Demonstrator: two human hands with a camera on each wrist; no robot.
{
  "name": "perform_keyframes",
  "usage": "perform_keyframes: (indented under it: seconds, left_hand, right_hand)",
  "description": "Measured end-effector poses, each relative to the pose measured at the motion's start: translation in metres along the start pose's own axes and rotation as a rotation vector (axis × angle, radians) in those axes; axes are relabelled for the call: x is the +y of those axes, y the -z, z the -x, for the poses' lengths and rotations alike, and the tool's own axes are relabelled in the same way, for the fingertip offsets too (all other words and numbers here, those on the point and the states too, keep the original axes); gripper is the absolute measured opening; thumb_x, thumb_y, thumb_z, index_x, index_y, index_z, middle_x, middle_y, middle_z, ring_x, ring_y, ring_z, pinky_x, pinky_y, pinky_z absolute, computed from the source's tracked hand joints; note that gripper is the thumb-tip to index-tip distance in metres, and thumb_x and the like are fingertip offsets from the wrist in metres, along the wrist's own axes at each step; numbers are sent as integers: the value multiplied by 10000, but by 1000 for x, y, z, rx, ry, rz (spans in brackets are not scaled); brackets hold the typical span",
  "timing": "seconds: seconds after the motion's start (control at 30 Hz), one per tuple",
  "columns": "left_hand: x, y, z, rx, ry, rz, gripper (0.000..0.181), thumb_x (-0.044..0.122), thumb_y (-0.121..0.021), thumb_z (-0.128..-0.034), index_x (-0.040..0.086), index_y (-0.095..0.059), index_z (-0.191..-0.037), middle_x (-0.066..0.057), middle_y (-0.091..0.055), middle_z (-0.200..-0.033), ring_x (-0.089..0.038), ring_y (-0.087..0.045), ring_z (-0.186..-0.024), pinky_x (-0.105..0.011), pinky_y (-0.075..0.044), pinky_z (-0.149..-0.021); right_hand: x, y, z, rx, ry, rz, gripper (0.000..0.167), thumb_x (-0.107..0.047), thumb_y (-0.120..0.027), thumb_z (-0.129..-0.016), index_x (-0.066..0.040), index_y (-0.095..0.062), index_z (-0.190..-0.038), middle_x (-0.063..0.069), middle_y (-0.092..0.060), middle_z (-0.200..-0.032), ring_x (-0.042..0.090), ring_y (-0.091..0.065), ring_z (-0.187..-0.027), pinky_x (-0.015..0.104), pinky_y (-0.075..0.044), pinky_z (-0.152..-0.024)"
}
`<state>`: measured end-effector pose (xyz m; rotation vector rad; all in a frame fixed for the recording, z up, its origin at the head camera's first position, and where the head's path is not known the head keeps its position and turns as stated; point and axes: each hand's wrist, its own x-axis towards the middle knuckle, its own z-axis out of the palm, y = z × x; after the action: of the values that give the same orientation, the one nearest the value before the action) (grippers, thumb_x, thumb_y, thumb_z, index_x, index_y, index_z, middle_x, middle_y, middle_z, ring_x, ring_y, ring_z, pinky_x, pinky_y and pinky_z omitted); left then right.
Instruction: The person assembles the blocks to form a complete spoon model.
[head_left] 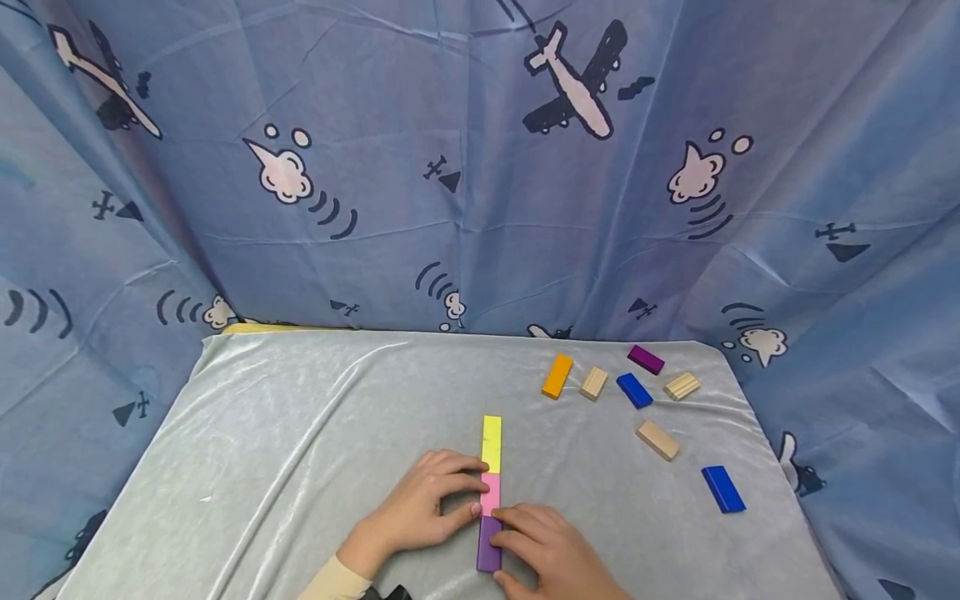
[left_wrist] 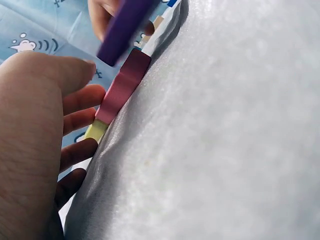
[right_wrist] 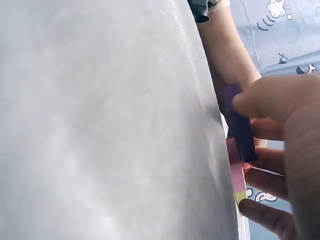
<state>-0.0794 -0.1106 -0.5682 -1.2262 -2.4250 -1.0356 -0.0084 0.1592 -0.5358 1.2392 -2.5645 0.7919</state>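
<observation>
A yellow block (head_left: 492, 442) and a pink block (head_left: 491, 492) lie end to end in a line on the cloth-covered table. My left hand (head_left: 416, 508) is at their left side, its fingers loosely bent and the fingertips touching or nearly touching the blocks. Its thumb stands apart from the pink block in the left wrist view. My right hand (head_left: 551, 550) pinches a purple block (head_left: 490, 550) between thumb and fingers. Both wrist views show this purple block (left_wrist: 125, 32) held above the cloth, near the near end of the pink one.
To the right lie an orange block (head_left: 557, 377), blue blocks (head_left: 634, 390) (head_left: 723, 489), a dark purple block (head_left: 646, 360), grooved wooden blocks (head_left: 594, 383) (head_left: 682, 386) and a plain wooden block (head_left: 657, 440). A blue patterned curtain (head_left: 390, 167) hangs behind the grey cloth (head_left: 247, 433).
</observation>
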Motion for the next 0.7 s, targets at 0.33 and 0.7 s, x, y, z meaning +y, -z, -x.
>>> perform_keyframes:
  seconds: [0.33,0.7]
  left_hand:
    - [0,1,-1,-8,16,27,258,391,-823,-984,252,-809,-1201,68,-698,-1403,-106,-624,-1276,-403,-487,-1051]
    - [-1,1,0,-3,-5,16,289,376,-874,-936,237,-822,-1183,65,-701,-1389,-105,-627,-1265,-386,-489,-1048]
  right_hand:
    - [1,-2,-2,-26,29,15,325,-372,-904,-909,-230,-767,-1167,-43,-697,-1373,125,-670,-1177,419,-610,-947]
    - [6,-7,1,-23,85,98,346,-401,-905,-900,-230,-798,-1181,-41,-728,-1380,135,-662,-1219,381,-599,-958]
